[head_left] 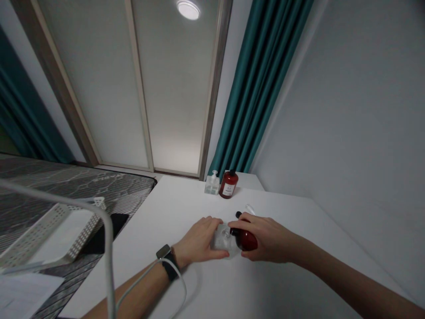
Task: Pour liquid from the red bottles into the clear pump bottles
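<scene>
My left hand (202,239) is wrapped around the side of a clear square bottle (223,239) standing on the white table (172,199). In my right hand (268,239) is a dark red bottle (247,240), tipped over so that its dark neck lies at the clear bottle's mouth. Whether liquid is flowing is too small to tell. Just behind my right fingers, a small black piece (238,214) and a clear pump top (250,209) lie on the table.
Farther back on the table stand a clear pump bottle (212,184) and a labelled red bottle (229,184) with a black top. A pale cable (108,248) loops across the left side. A white perforated basket (66,235) is at the left, and a grey wall (358,133) borders the right.
</scene>
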### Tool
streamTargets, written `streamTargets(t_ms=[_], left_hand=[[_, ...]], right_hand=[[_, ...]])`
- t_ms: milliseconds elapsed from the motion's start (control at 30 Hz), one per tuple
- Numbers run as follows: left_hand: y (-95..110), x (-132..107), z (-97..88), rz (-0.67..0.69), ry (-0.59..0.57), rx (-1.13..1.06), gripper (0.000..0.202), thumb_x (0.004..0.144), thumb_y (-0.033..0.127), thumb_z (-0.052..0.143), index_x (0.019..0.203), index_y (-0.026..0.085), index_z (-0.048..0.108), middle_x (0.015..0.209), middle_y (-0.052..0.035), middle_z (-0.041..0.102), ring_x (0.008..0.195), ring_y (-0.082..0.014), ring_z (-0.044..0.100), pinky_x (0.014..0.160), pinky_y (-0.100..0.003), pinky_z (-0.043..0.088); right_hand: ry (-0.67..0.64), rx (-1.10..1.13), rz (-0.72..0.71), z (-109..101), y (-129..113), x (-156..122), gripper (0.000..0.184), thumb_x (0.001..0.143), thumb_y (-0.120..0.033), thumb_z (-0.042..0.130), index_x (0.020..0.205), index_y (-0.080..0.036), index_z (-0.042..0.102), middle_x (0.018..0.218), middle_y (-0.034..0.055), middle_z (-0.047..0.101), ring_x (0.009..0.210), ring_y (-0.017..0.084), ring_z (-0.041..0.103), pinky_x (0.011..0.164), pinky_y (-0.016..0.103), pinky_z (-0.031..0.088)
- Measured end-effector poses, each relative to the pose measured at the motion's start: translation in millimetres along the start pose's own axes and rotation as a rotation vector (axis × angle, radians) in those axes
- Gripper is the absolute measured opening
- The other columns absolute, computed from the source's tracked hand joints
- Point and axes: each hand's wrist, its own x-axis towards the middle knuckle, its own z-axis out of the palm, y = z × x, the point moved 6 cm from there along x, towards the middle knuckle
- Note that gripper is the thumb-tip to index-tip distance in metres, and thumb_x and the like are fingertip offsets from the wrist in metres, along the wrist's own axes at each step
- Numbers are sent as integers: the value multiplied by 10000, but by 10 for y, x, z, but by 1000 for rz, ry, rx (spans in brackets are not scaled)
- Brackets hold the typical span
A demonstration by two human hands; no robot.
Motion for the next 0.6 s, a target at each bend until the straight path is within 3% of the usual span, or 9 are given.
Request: streamTargets(t_ms=[600], left_hand=[[-14,-21,55,20,55,-54,630,733,487,792,1196,187,488,1089,-91,630,973,-292,618,865,-419,493]], right_hand=[[-31,-54,4,-19,-20,-4,617,726,-286,728,1315,-321,548,1151,73,615,960,274,651,776,370,472]])
